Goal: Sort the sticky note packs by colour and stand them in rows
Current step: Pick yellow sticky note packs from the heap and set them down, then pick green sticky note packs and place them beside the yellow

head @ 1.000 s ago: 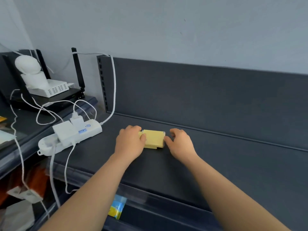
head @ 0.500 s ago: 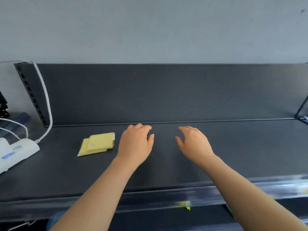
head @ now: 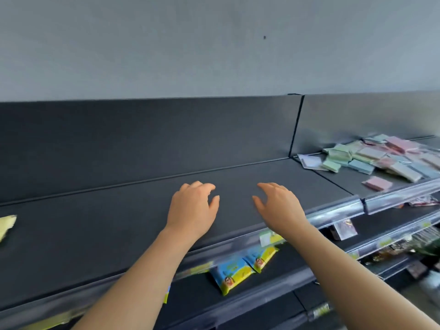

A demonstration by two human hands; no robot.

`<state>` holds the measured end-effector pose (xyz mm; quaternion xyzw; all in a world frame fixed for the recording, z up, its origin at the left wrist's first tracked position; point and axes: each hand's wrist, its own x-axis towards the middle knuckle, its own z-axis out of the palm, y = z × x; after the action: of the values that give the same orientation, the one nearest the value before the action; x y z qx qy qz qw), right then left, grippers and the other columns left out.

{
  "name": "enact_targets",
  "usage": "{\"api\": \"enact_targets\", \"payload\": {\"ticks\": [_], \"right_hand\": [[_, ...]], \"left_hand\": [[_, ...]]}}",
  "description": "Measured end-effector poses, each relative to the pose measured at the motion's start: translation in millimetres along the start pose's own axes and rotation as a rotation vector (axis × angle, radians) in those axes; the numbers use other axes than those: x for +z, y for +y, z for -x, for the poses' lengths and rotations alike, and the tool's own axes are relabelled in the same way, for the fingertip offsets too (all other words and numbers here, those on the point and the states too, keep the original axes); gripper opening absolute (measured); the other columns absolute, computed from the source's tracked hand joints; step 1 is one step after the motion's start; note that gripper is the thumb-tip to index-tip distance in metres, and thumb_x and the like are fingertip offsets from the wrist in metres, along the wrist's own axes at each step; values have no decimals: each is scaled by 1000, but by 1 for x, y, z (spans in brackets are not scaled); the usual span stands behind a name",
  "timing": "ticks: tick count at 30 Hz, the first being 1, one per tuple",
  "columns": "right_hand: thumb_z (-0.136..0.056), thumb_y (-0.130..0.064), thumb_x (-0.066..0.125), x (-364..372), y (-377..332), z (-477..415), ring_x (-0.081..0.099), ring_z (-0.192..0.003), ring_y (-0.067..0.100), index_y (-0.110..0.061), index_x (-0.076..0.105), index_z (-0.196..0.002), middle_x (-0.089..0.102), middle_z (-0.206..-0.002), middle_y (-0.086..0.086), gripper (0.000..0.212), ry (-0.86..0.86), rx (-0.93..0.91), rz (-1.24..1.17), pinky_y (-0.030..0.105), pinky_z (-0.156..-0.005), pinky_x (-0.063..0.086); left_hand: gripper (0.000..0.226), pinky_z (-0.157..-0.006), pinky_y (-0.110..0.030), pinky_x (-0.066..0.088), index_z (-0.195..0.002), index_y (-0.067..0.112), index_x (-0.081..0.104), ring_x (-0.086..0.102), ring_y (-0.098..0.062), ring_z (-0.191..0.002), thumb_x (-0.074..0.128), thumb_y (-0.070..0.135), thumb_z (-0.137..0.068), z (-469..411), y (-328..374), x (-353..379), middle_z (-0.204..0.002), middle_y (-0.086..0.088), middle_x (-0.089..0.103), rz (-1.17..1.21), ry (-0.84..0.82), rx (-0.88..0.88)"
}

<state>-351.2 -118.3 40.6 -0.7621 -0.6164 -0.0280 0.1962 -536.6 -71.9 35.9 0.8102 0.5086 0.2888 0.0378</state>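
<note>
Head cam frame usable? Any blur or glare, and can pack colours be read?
Head view: motion blur smears the pile of sticky note packs at right and the yellow pack at the left edge, but pink, green and blue read fine; the left hand and right hand are fairly sharp; glare streaks the clear shelf-edge strip; the shelf runs tilted; lighting soft, shadows faint.

I see a long dark grey metal shelf point(head: 107, 234) with an upright back panel point(head: 142, 139) of the same colour. Above the shelf rises a plain grey wall point(head: 190, 44) bearing one small dark speck point(head: 264, 37). A clear plastic price rail point(head: 338, 209) runs along the shelf's front edge. Below the shelf I make out two blue-and-yellow foil packets point(head: 233, 273) lying flat. Further right beneath the shelf is a small pale packet point(head: 344, 231), too blurred to read.
</note>
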Motion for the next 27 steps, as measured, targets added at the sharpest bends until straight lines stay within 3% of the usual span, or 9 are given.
{"api": "enact_targets", "payload": {"ticks": [10, 13, 22, 27], "right_hand": [[-99, -33, 45, -50, 183, 6, 51, -122, 25, -11, 50, -137, 55, -135, 8, 44, 26, 125, 1, 35, -100, 41], [-99, -35, 44, -59, 221, -1, 51, -124, 25, -13, 47, -140, 55, -135, 7, 46, 24, 171, -2, 36, -101, 41], [-96, -28, 45, -63, 319, -55, 58, -105, 33, -5, 60, -112, 64, -111, 14, 32, 43, 277, 5, 40, -86, 48], [-98, -31, 46, -69, 369, -106, 54, -117, 29, -10, 57, -127, 60, -127, 11, 38, 47, 292, 9, 39, -96, 44]], "left_hand": [[36, -92, -34, 45, -130, 21, 59, 53, -19, -109, 50, 33, -97, -36, 164, 88, -116, 4, 64, 150, -29, 82], [37, -90, -34, 45, -131, 21, 58, 52, -20, -108, 50, 33, -97, -52, 194, 109, -115, 4, 63, 161, -54, 100], [37, -87, -36, 46, -130, 18, 57, 52, -22, -106, 50, 34, -97, -126, 261, 179, -113, 1, 61, 167, -128, 143], [31, -84, -40, 49, -116, 13, 63, 55, -25, -102, 51, 33, -96, -184, 285, 219, -108, -3, 62, 147, -136, 141]]}}
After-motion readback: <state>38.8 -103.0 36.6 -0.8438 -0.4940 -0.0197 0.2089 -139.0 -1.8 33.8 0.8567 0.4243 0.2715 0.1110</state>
